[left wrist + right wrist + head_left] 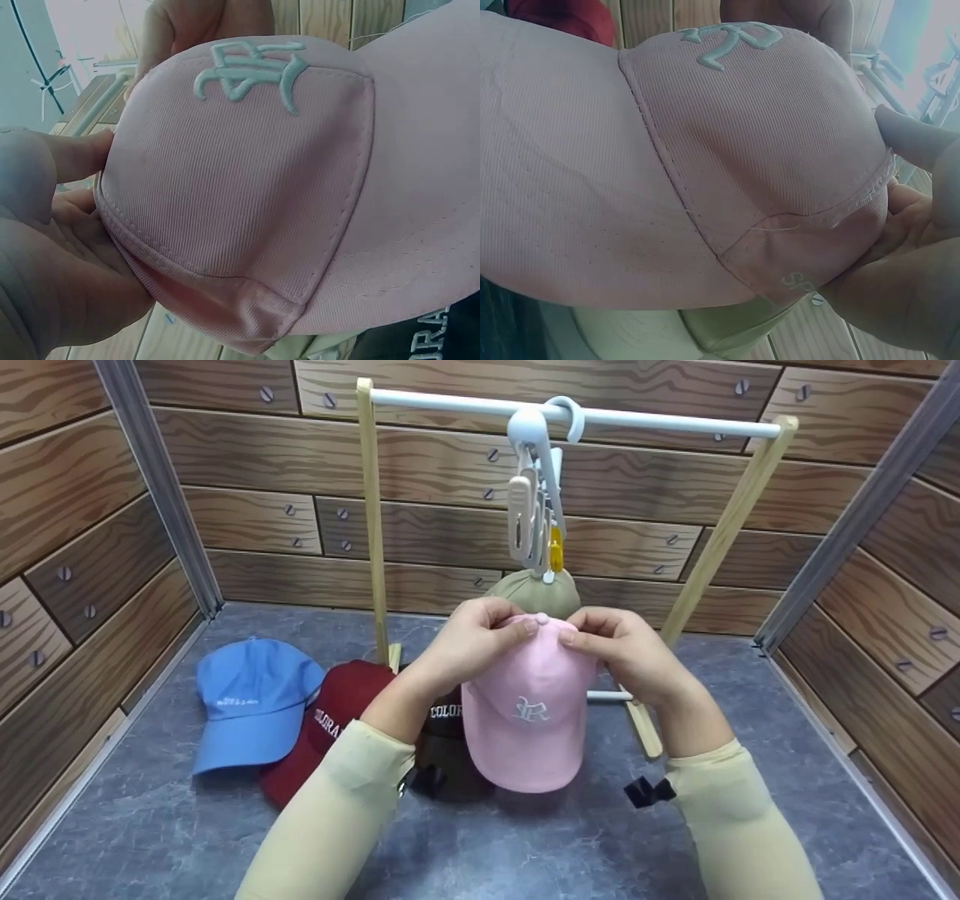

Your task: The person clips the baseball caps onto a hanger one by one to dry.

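Note:
Both hands hold up a pink baseball cap (536,742) by the top of its crown, brim hanging down and white embroidery facing the head camera. My left hand (484,634) pinches the crown left of the top button, thumb in front. On the other side my right hand (619,649) pinches it the same way. The left wrist view shows the pink cap (225,172) between thumb and fingers. In the right wrist view the cap (757,142) has the right thumb on its crown. An olive cap (540,592) is partly hidden behind, right below the hanging clips (521,517).
A rack with a white bar (660,421) and wooden legs (373,525) stands behind, its clip hanger (529,427) hooked on the bar. At left lie a blue cap (255,712), a dark red cap (349,694) and a black cap (450,724). Wood-patterned walls (262,457) enclose the grey surface.

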`<state>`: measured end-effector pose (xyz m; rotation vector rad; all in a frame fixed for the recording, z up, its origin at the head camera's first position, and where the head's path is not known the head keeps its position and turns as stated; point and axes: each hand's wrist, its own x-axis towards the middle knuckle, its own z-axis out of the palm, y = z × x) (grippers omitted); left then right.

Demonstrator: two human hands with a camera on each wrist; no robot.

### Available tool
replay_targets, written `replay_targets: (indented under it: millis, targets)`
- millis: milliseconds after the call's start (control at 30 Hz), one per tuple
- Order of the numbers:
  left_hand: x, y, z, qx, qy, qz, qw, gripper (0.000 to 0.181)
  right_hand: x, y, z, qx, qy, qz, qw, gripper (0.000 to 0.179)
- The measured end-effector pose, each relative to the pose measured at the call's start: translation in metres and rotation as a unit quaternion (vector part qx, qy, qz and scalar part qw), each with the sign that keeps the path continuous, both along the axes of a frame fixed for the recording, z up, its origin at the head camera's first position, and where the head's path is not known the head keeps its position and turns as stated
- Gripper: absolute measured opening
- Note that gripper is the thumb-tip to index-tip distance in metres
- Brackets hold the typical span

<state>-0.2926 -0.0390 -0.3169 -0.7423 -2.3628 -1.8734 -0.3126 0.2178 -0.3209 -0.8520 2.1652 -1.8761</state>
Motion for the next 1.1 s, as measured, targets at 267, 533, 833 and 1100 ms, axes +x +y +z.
replay_targets:
  millis: [267, 533, 833, 1100]
  targets:
    - [-0.007, 0.003, 0.006, 0.003, 0.017, 0.017, 0.9997, 0.019, -0.004, -0.002, 0.008, 0.003, 0.001, -0.026, 0.9997, 0.01]
    - [-0.012, 0.004, 0.016, -0.003, 0.042, 0.028, 0.9987, 0.02, -0.011, -0.003, 0.017, 0.011, 0.028, -0.039, 0.9988, 0.009]
    - [-0.019, 0.003, 0.021, -0.009, 0.058, 0.041, 0.9974, 0.017, -0.017, -0.006, 0.024, 0.036, 0.052, -0.056, 0.9965, 0.009]
    - [-0.024, 0.005, 0.024, -0.017, 0.065, 0.05, 0.9964, 0.02, -0.021, -0.008, 0.028, 0.038, 0.053, -0.066, 0.9957, 0.009]
